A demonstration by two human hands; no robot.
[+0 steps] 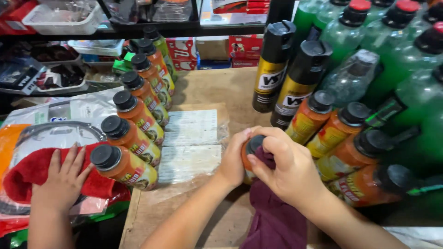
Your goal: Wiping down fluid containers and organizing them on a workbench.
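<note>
While my left hand (233,163) wraps around the small orange plastic bottle with a black cap (249,148), gripping its body near the middle of the bare wooden tabletop (230,87), my right hand (288,173) clenches a dark maroon cloth (277,216) against the bottle's cap and upper side. The cloth trails down from my right palm towards the near edge of the table and hides most of the bottle.

Just to the right, a cluster of matching orange bottles (341,133) lies tilted, close against my right wrist. Behind them stand two tall black-and-gold spray cans (286,78), and beyond those a crowd of large green liquid bottles with red and black caps (397,50) fills the right side.

To the left, a row of the same orange black-capped bottles (134,138) runs from the near table edge back towards the dark shelving (152,30). Between that row and my left hand lies a flat clear plastic packet of pale printed sheets (191,138).

At far left, another person's hand (62,182) rests flat, fingers spread, on a folded red towel (27,170), just beside the nearest bottle of the row and well apart from my own hands.
</note>
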